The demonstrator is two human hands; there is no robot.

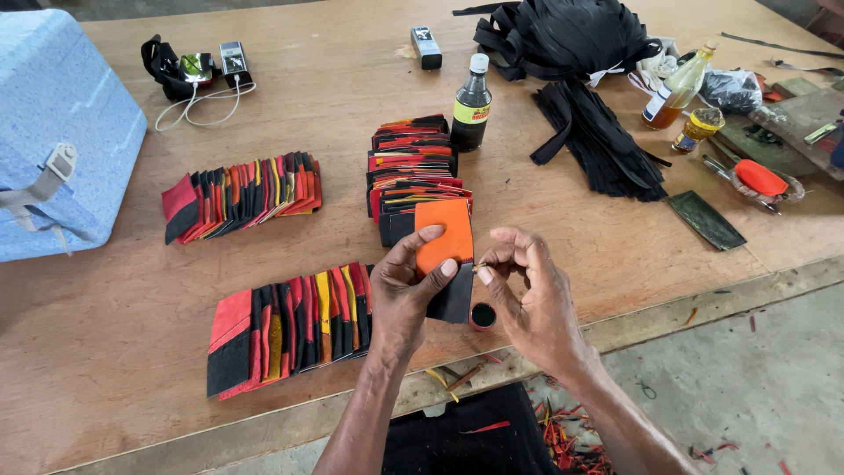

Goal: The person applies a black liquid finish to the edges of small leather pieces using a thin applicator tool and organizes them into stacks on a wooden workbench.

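hands on orange-black piece

left hand (406, 286) pinches an orange and black card holder (446, 255) above the counter (114, 317) edge, fingers pressed on its face. right hand (525, 295) pinches a thin stick (479, 267) at its side. small black pot (483, 315) just below.

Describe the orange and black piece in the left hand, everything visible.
The orange and black piece is a flat, roughly rectangular card-like item, seemingly leather or stiff fabric: orange upper panel, black lower part. The left hand holds it upright above the table edge, thumb across its orange face and fingers behind. The right hand pinches something small and thin at its right edge. Below it sits a small round pot of dark stuff.
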